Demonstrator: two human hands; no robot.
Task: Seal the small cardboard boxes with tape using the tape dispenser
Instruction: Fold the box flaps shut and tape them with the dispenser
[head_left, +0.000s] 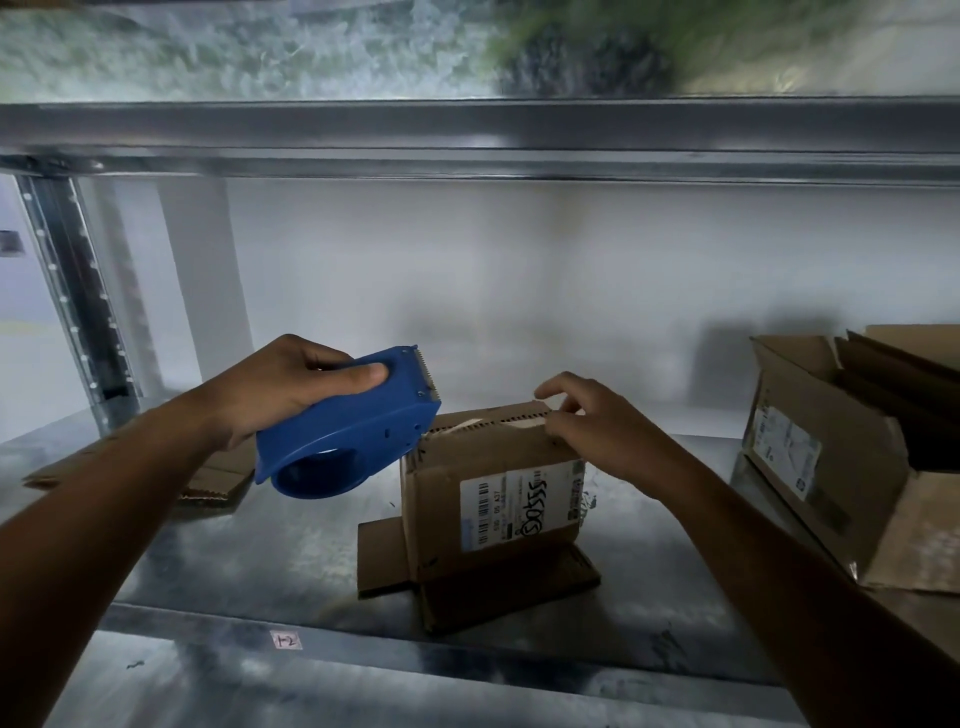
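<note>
Box (493, 499) stands mid-shelf (260, 545), near the front edge, its bottom flaps splayed flat around its base. There's bare metal on its left, out to the flat cardboard (218, 480). On the right is a gap, then an open carton (810, 457), well apart. A beam (467, 135) runs overhead, with clear room beneath. The left hand (280, 389) is wrapped tight round the blue dispenser (353, 431), thumb pressed on its side, toothed end up, lower front edge touching the box's top left corner. The right hand (587, 421) has its fingers bent over the top right corner, holding it.
</note>
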